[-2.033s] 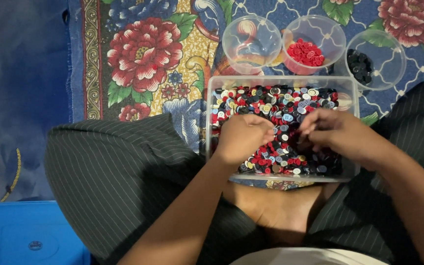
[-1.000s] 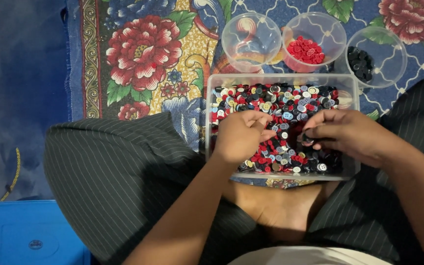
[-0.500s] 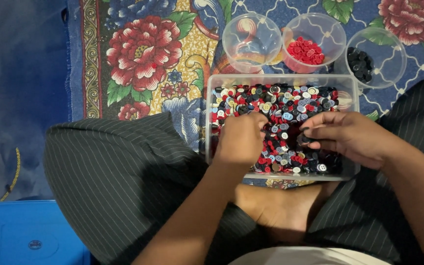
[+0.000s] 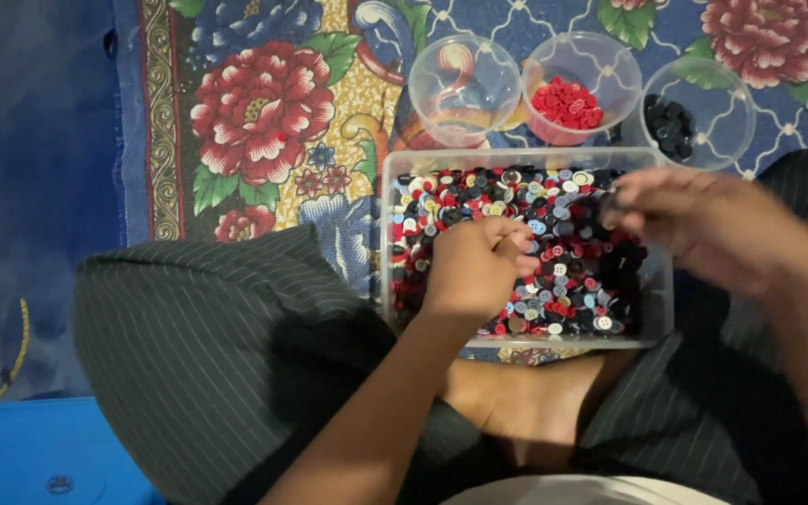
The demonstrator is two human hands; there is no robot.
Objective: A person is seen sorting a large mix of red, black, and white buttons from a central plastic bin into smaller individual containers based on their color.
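Left hand clenched in the heaped button tray; right hand blurred, grip unclear; bowls barely filled.

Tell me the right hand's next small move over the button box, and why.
Probably carry the right hand on toward the cup of black buttons. It is lifted and blurred above the clear box, fingertips pinched on something small and dark, likely a black button. The left hand rests in the mixed buttons.
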